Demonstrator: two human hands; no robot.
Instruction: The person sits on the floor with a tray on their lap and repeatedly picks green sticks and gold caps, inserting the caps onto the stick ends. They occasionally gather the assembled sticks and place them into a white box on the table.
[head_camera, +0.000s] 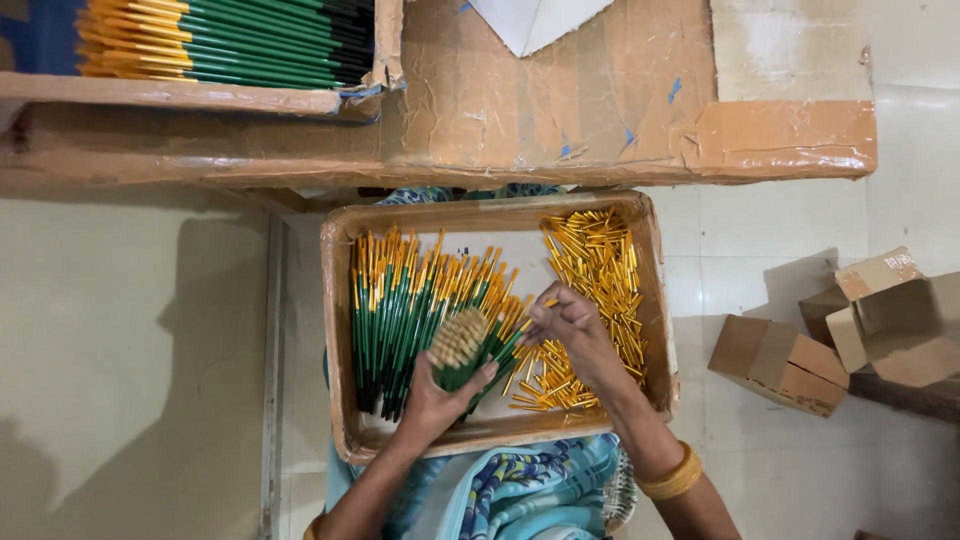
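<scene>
My left hand (437, 398) grips a bundle of green pens (462, 350), their pale open ends pointing up toward the camera. My right hand (570, 325) has its fingers pinched together over a pile of small gold caps (598, 262), right beside the bundle; what sits between the fingertips is too small to tell. Both hands work inside a shallow cardboard tray (336, 330) that rests on my lap. More green pens with gold tips (395, 305) lie in a row in the tray's left half.
A low cardboard-covered table (600, 110) stands beyond the tray. On its left a second tray (200, 95) holds stacked green and gold pens (230, 40). Small brown cardboard boxes (790, 362) lie on the tiled floor to the right.
</scene>
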